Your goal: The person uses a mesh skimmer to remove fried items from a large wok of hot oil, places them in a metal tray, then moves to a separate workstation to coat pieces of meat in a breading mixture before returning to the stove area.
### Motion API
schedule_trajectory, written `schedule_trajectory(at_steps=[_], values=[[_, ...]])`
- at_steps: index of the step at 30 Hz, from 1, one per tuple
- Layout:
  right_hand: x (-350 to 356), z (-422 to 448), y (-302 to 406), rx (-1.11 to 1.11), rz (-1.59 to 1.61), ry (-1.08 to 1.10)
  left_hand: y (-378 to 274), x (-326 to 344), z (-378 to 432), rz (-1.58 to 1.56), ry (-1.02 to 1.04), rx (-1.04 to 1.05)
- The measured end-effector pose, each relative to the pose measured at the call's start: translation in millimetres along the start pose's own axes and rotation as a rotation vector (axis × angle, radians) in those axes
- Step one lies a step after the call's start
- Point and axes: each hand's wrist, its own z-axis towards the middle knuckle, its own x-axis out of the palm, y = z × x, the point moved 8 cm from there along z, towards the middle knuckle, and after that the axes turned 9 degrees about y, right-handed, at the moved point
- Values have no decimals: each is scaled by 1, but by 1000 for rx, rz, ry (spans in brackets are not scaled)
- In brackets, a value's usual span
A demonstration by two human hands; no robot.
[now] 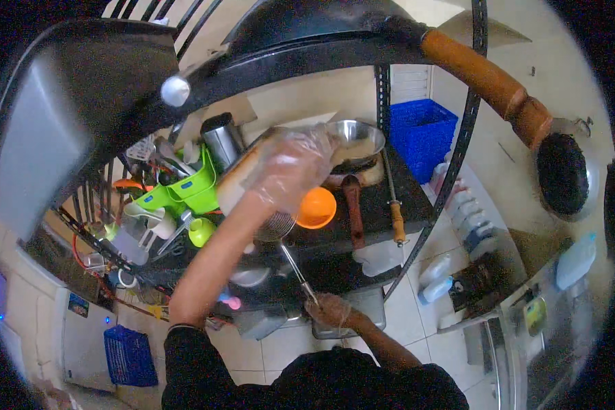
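Observation:
My right hand (329, 311), in a thin clear plastic glove, grips the handle of a metal mesh strainer (275, 226). The strainer's mesh lies partly behind my left forearm. My left hand (300, 161), also gloved, reaches over the dark counter beside a stainless steel bowl (357, 134). Its fingertips are blurred near the bowl's rim, so whether it holds anything is unclear. An orange plastic bowl (318, 207) sits just below that hand, close to the strainer. Behind the left hand is a pale, brown-edged object (241, 179), mostly covered.
Green utensil caddies (192, 179) and a lime-green cup (201, 232) stand left. A brown handle (355, 210) and a wooden-handled metal rod (396, 220) lie right. A dark shelf (297, 54) crosses overhead, with an upright post (458, 154) at right. A blue crate (423, 133) stands beyond.

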Motion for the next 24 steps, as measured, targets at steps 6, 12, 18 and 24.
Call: schedule_trajectory(at_steps=[6,12,18,24], values=[[27,-40,-70,-22,-279,-93,15,-22,5,-206,21,-38],[56,-106,-90,-370,-345,-390,-26,-35,-8,4,107,85],[73,-152,-86,-93,-492,-389,-81,32,8,104,-82,111],[134,-149,-145,-2,104,-281,-123,59,2,220,-219,84]])
